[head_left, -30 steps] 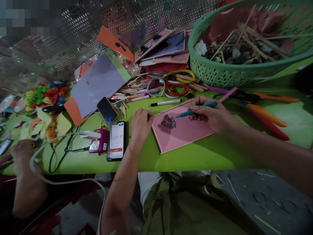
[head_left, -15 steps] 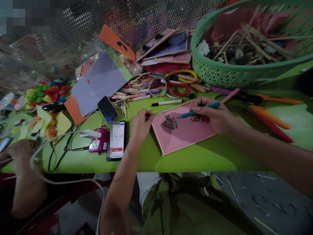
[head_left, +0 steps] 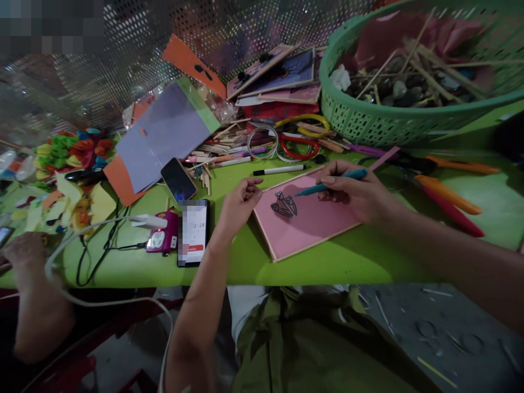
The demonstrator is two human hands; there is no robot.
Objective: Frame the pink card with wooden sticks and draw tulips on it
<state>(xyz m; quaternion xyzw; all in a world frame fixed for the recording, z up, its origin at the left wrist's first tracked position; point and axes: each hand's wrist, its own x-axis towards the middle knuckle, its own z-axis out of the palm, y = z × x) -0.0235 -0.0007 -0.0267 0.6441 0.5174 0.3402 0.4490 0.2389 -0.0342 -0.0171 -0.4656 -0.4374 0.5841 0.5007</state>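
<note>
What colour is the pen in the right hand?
The pen is teal, seen best in the head view.

The single view looks from the wearer's head, facing forward and down from above and behind the left hand (head_left: 239,204) and right hand (head_left: 354,191), near enough that both arms run in from below, with the lap (head_left: 323,344) nearer than the hands and the green basket (head_left: 380,121) beyond the right one.

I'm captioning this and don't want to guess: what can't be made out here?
All in the head view:
Black phone with lit screen: display partly under pixel blocks.
Green plastic basket: right end cut off by the picture's edge.
Teal pen: contact with pink card too small to judge.
</note>
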